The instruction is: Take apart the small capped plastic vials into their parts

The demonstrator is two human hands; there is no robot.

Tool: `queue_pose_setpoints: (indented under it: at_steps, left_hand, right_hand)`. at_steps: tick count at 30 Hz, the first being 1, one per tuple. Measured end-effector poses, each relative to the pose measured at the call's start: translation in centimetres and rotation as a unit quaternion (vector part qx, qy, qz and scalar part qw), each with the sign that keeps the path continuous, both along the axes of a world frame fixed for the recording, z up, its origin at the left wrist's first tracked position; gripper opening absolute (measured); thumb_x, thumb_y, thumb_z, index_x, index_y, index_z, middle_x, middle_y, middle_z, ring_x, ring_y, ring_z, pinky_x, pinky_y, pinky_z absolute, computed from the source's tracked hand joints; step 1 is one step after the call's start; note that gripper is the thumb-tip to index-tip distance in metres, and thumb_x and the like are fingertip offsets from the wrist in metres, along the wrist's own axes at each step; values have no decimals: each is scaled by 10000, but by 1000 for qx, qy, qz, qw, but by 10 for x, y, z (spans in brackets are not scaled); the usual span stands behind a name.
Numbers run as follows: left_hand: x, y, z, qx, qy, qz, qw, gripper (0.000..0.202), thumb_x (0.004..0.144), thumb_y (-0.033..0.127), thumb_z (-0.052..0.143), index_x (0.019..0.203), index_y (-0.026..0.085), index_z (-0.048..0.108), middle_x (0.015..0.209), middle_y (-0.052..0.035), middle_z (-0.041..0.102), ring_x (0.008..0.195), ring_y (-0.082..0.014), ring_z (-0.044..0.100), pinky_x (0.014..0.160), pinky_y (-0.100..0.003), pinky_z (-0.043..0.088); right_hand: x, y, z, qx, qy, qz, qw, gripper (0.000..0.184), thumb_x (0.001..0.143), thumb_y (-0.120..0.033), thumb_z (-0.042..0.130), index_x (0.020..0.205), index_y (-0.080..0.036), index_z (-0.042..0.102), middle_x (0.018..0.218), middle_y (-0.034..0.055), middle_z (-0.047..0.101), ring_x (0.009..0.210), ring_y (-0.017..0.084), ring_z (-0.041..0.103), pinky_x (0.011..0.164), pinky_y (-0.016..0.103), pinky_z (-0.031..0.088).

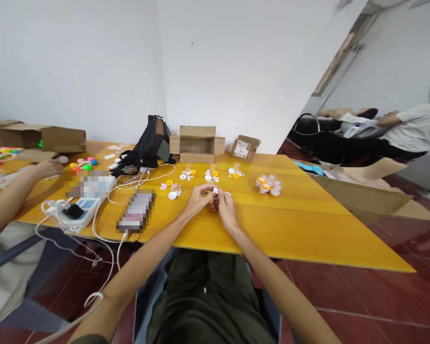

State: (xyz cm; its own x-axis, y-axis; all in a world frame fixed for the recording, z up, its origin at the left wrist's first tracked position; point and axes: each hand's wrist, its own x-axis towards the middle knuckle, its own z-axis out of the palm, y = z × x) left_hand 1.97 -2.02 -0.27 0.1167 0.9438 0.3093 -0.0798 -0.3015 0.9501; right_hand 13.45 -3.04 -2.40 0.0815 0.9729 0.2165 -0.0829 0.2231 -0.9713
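Note:
Above the yellow table (301, 224), my left hand (199, 198) and my right hand (225, 205) meet, fingers closed in a pinch. Between their fingertips is a small white piece (215, 190), too small to make out in detail. Part of a white round piece shows just beyond my right fingers. Small piles of loose parts lie past my hands: white round pieces (172, 195), orange rings (169, 183), dotted white bits (164, 187) and clear cups (182, 177). To the right sits a cluster of clear containers with orange rims (268, 185).
A phone (136, 210) on a cable and a white power strip (82, 210) lie left. Behind stand a black backpack (146, 143), an open carton (197, 143) and a smaller box (244, 148). A co-worker's arm (17, 191) reaches over the table at far left.

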Motion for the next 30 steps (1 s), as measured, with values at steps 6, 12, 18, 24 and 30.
queue_pose_setpoints:
  at_steps: [6,12,18,24,30]
  left_hand:
    - [1,0,-1,-4,10,12,1000,128,669,239,734,778,174,748,802,-38,756,751,-176,662,786,-294,522]
    - [1,-1,2,-10,14,12,1000,127,664,223,729,781,177,744,834,-47,761,824,-202,682,817,-300,518]
    - [1,1,-1,4,24,11,1000,167,699,273,712,822,173,761,840,-51,770,809,-195,684,795,-299,521]
    - [1,2,-4,-5,27,17,999,187,685,251,696,833,165,770,802,-35,767,680,-163,649,745,-294,524]
    - [1,1,-2,-2,24,19,1000,190,675,203,669,830,168,774,798,-35,770,681,-163,653,747,-293,531]
  right_hand:
    - [1,2,-2,2,-15,-11,1000,564,741,-802,525,641,-247,530,498,-13,567,421,145,506,388,262,416]
    - [1,0,-2,10,-28,-26,999,564,758,-803,513,643,-251,535,503,-13,568,425,148,502,391,268,424]
    - [2,-1,1,15,-40,-26,999,588,737,-835,515,619,-260,512,513,-11,567,433,150,491,403,282,428]
    - [1,-2,2,14,-35,-24,999,606,728,-861,494,629,-263,513,521,-7,576,436,156,491,406,291,430]
    - [1,-3,3,15,-37,-25,999,618,721,-876,485,636,-265,509,516,-12,565,437,157,485,406,292,419]
